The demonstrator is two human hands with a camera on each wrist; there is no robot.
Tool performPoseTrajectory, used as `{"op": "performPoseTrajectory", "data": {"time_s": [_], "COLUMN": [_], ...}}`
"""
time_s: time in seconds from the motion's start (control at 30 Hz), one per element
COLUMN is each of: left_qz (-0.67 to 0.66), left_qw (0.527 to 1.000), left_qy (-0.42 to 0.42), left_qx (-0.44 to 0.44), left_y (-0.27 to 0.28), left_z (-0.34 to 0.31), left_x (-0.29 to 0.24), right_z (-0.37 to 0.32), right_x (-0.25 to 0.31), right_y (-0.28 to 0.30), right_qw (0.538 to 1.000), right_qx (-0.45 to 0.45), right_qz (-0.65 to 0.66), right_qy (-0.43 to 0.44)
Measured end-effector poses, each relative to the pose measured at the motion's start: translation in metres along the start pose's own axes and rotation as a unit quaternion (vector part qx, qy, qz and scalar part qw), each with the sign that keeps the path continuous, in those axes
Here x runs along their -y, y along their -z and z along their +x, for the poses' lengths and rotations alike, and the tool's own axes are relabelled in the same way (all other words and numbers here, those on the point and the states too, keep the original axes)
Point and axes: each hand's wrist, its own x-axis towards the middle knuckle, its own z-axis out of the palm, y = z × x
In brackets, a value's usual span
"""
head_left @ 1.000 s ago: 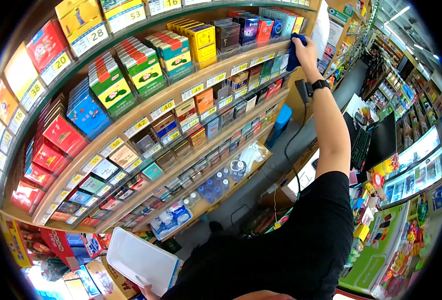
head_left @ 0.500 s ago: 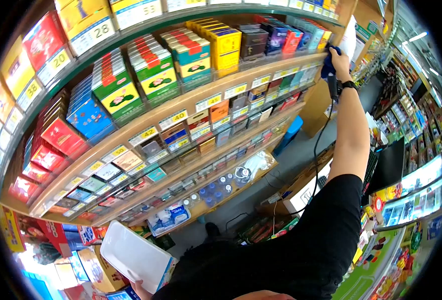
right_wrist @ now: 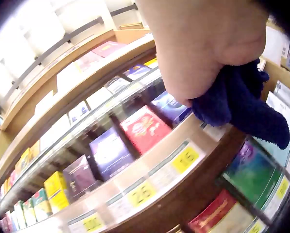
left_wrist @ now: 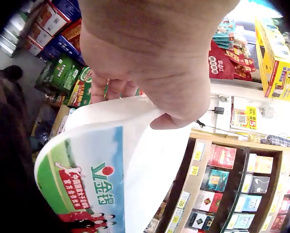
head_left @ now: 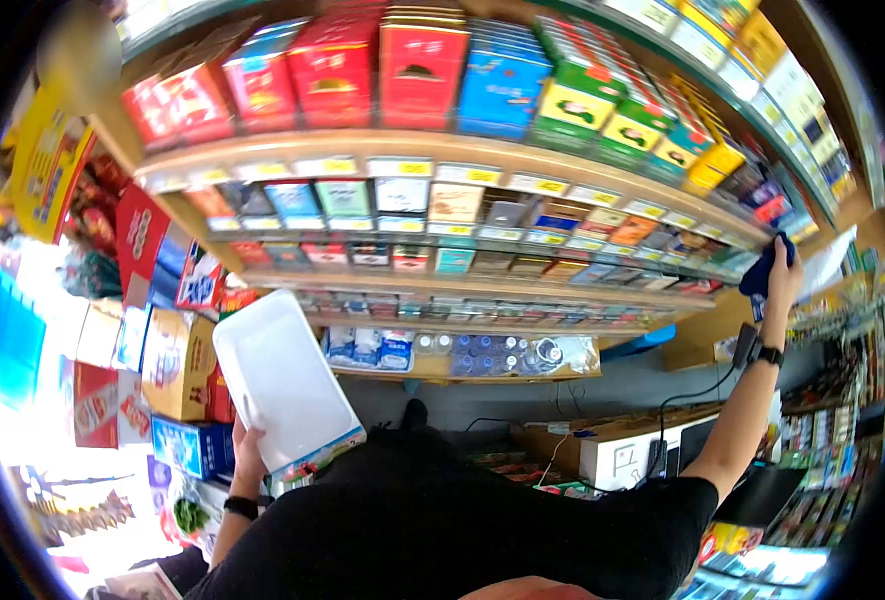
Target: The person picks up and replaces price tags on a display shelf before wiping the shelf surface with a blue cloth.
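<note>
My left hand point(head_left: 250, 456) grips a white plastic tray point(head_left: 285, 385) by its edge, at the lower left in the head view. The left wrist view shows the thumb on the inner face and the other fingers behind the rim; a printed picture panel point(left_wrist: 94, 177) covers one outer side. My right arm is stretched far to the right. A bunched dark blue cloth point(right_wrist: 242, 104) is held in my right hand point(head_left: 786, 283), at the right end of the cigarette shelf's wooden front lip point(head_left: 603, 185). Most of the right fingers are hidden by hand and cloth.
Cigarette packs point(head_left: 423, 70) stand in rows on the curved shelves, with price labels point(head_left: 400, 167) below. Bottles point(head_left: 483, 352) sit on a low ledge. A black cable point(head_left: 698, 395) hangs near my right arm. Cartons point(head_left: 173, 360) are stacked at the left.
The head view has swung left, bringing the red packs and the left-hand cartons into the middle and left. My right hand stays with the cloth at the shelf's right end. The tray is still held.
</note>
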Motion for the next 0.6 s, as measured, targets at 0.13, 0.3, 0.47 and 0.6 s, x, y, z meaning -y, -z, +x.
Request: {"op": "performPoseTrajectory", "data": {"time_s": [0.13,0.3,0.47,0.6], "left_qz": [0.023,0.027,0.032,0.046], "left_qw": [0.999,0.999,0.999,0.998], "left_qy": [0.012,0.002,-0.018,-0.033], "left_qx": [-0.023,-0.033,-0.001,-0.004], "left_y": [0.008,0.028,0.063,0.090], "left_z": [-0.002,-0.005,-0.009,-0.008], "left_x": [-0.005,-0.012,-0.020,-0.017], "right_z": [-0.043,-0.098,-0.148,-0.186], "right_x": [0.081,0.184,0.282,0.355], "right_y": [-0.008,-0.020,-0.032,-0.042], "right_qw": [0.999,0.996,0.988,0.975], "right_qx": [0.043,0.061,0.113,0.093], "right_qz": [0.031,0.036,0.052,0.042], "right_qy": [0.004,0.046,0.094,0.196]}}
